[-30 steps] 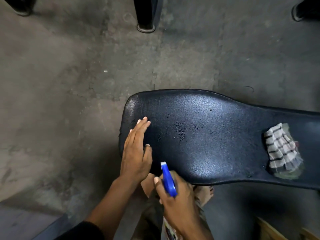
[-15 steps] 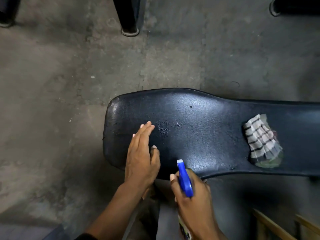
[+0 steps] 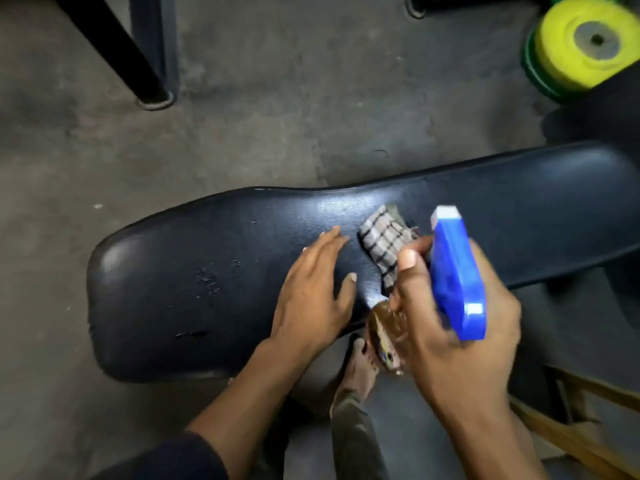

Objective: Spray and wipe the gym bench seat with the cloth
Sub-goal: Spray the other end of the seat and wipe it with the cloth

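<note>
Head view: your left hand (image 3: 313, 289) flat and open on the black seat (image 3: 180, 282), fingertips near the checked cloth (image 3: 384, 242) lying mid-seat, your right hand (image 3: 450, 327) gripping the blue-topped sprayer (image 3: 455, 275) just beside the cloth, droplets on the seat's left part.

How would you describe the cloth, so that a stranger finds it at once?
Find the long black bench seat. On its middle, between the flat left hand and the right hand holding the spray bottle, lies the cloth. Only it is checked, pale with dark lines.
</note>
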Available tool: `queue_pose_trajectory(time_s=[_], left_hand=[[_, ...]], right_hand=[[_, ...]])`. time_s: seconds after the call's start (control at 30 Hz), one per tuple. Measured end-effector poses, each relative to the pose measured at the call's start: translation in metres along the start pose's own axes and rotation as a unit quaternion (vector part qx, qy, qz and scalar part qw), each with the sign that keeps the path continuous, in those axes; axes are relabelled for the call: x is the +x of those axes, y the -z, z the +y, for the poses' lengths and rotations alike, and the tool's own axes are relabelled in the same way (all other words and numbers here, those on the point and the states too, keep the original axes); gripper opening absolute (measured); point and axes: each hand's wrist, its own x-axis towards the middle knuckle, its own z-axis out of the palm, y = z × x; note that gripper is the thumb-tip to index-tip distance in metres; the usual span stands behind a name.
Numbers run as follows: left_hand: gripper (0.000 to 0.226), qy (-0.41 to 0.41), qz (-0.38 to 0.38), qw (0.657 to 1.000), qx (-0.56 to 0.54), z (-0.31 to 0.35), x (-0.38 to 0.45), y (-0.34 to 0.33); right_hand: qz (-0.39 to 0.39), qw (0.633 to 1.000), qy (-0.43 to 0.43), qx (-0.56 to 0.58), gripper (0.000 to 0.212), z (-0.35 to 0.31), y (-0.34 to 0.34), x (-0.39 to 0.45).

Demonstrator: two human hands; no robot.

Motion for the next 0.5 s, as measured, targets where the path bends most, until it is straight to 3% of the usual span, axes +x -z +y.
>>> queue_pose_trajectory(time_s=[0.2, 0.3, 0.5], left_hand=[[0.074, 0.064, -0.030, 0.996, 0.061, 0.036, 0.063, -0.058], [0.071, 0.071, -0.012, 0.989, 0.131, 0.035, 0.076, -0.072], [0.063, 0.084, 0.054, 0.990, 0.099, 0.024, 0.074, -0.073]], right_hand=[[0.064, 0.997, 0.041, 0.001, 0.010, 0.024, 0.034, 0.031], [0.087, 0.995, 0.044, 0.013, 0.012, 0.036, 0.043, 0.040], [0.121, 0.989, 0.068, 0.047, 0.009, 0.037, 0.058, 0.060]])
